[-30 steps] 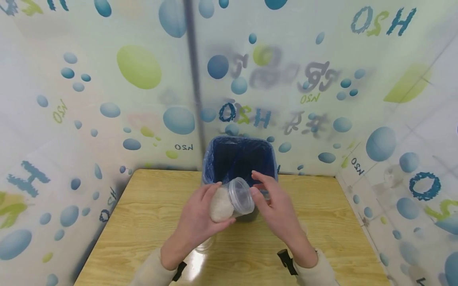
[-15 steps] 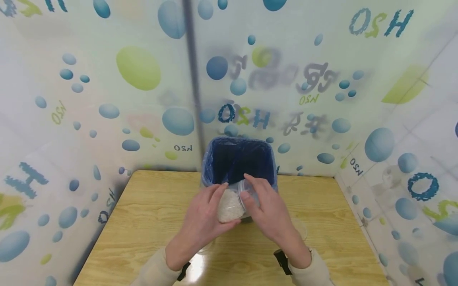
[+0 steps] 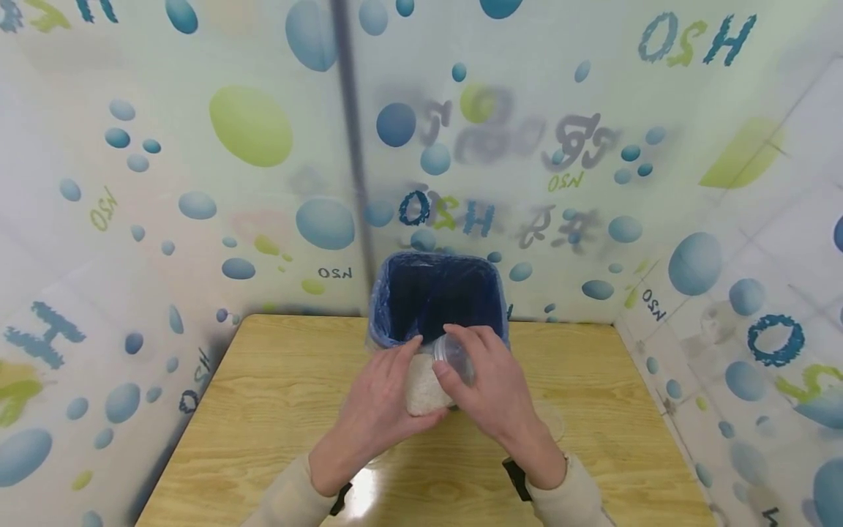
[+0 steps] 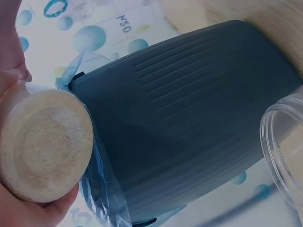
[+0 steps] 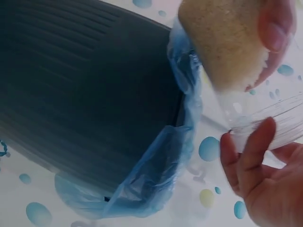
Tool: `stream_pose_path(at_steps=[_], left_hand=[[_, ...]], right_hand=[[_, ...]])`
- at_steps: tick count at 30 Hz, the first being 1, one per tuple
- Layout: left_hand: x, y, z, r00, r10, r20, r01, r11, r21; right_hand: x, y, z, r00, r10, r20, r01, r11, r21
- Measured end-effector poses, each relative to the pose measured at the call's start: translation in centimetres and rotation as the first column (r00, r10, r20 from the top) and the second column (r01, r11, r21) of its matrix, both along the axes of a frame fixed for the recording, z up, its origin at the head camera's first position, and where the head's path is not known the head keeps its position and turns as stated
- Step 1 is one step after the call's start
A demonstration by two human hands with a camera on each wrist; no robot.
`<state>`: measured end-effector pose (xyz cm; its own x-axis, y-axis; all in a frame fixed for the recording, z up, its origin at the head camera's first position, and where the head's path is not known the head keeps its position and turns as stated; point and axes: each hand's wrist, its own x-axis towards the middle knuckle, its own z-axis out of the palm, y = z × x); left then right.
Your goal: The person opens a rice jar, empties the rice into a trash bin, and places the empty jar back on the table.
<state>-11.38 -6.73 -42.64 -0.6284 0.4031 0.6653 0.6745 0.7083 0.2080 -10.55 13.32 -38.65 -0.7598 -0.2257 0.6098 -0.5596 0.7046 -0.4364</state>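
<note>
A clear plastic jar (image 3: pixel 424 388) holding white, rice-like grains is tilted to the right, at the near side of the bin. My left hand (image 3: pixel 375 391) grips its body, thumb and fingers on opposite sides. Around the clear lid (image 3: pixel 459 357) curl the fingers and thumb of my right hand (image 3: pixel 492 384). The left wrist view shows the jar's round base (image 4: pixel 47 146) with the grains packed against it. From the side, the right wrist view shows the grains (image 5: pixel 227 45) stopping short of the ridged lid (image 5: pixel 284 123), where the right fingertips touch.
A dark bin (image 4: pixel 189 113) lined with a blue plastic bag (image 3: pixel 382 300) stands at the back of the wooden table (image 3: pixel 276 410). Another clear jar (image 4: pixel 284 146) is at the right edge of the left wrist view. Printed curtains (image 3: pixel 263 241) enclose the table.
My right hand has moved left and closed its fingers around the lid. The jar and left hand have shifted slightly right, and the jar is turned a little.
</note>
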Motion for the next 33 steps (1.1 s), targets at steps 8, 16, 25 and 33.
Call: stream_pose_path(at_steps=[8,16,25,33], left_hand=[[-0.4,-0.3,0.9,0.997,-0.074,-0.030,0.074,0.997,-0.006],[-0.7,-0.3,2.0,0.994,-0.107,-0.002,0.107,0.993,-0.053],[-0.5,-1.0,2.9,0.961,-0.182,0.208,0.192,0.981,-0.025],[-0.7,-1.3,3.6,0.934,-0.195,0.299,0.212,0.977,-0.028]], right_hand=[[-0.8,0.2,-0.8,0.979,0.105,-0.172,-0.121,0.989,-0.083],[-1.5,0.3,-1.0,0.938,0.176,-0.298,-0.220,0.968,-0.119],[-1.7,0.2,-0.6,0.868,0.250,-0.429,-0.319,0.943,-0.094],[-2.5,1.0,-0.5,0.827,0.391,-0.404,-0.440,0.898,-0.033]])
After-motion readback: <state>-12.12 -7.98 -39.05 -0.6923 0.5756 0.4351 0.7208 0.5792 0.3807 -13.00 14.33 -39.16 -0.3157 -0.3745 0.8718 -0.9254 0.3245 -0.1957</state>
